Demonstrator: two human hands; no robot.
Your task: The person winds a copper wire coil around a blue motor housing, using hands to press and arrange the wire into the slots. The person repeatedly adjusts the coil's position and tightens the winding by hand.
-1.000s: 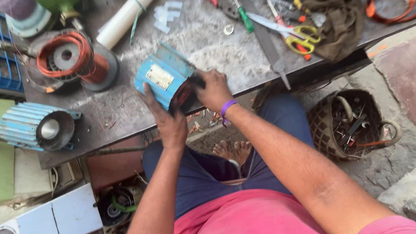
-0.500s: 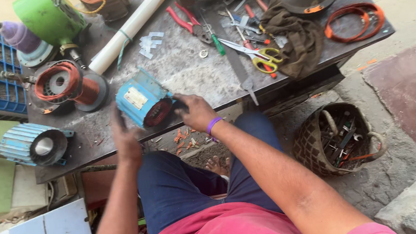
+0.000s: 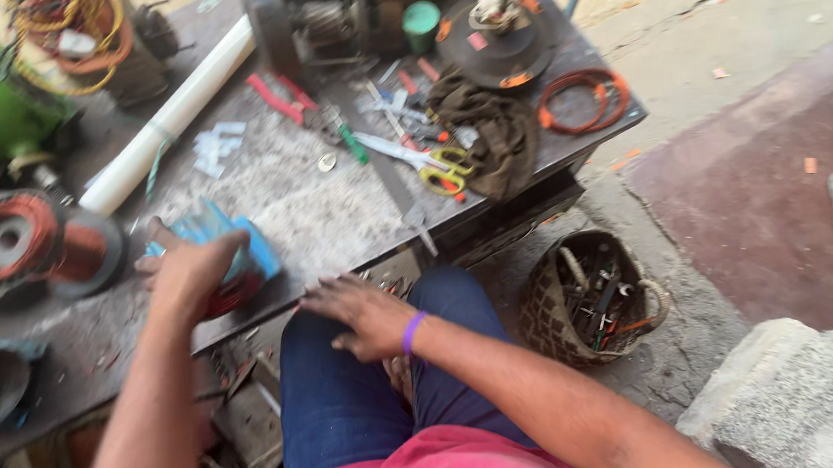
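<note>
Blue motor housing (image 3: 228,255) down on bench (image 3: 335,216) near front edge, copper winding showing beneath (blurred, probably). Left hand (image 3: 189,274) closed over its top, gripping. Right hand (image 3: 363,314) open, empty, resting on thigh. Housing set down; winding work not yet started.

Matt blue-painted metal motor housing (image 3: 227,251) (copper windings inside) on a rough, scuffed workbench (image 3: 325,217).
</note>
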